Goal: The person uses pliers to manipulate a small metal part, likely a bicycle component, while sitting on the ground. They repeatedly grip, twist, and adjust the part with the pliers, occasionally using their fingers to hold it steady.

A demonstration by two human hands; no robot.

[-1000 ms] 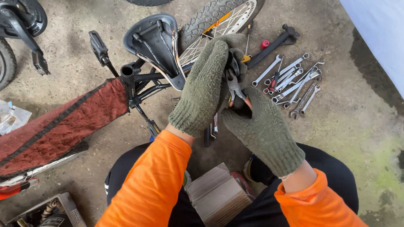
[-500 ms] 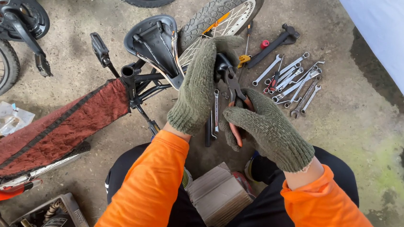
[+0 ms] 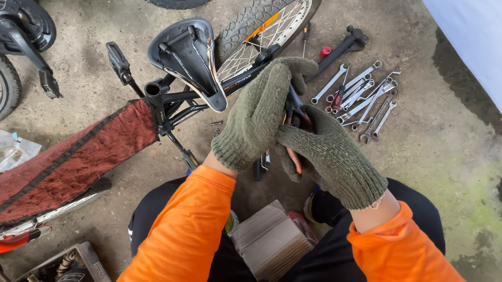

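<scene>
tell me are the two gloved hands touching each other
Touching. The head view shows the left hand pressed against the right hand, green gloves meeting around a dark tool held between them.

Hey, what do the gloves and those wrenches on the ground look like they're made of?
Gloves on the left hand and right hand: olive knitted yarn, probably wool or cotton; visible ribbed weave, matte. Wrenches: polished steel, likely chrome-plated; bright silver sheen.

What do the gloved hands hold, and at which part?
The right hand grips pliers by the orange handles; the left hand covers the head.
</scene>
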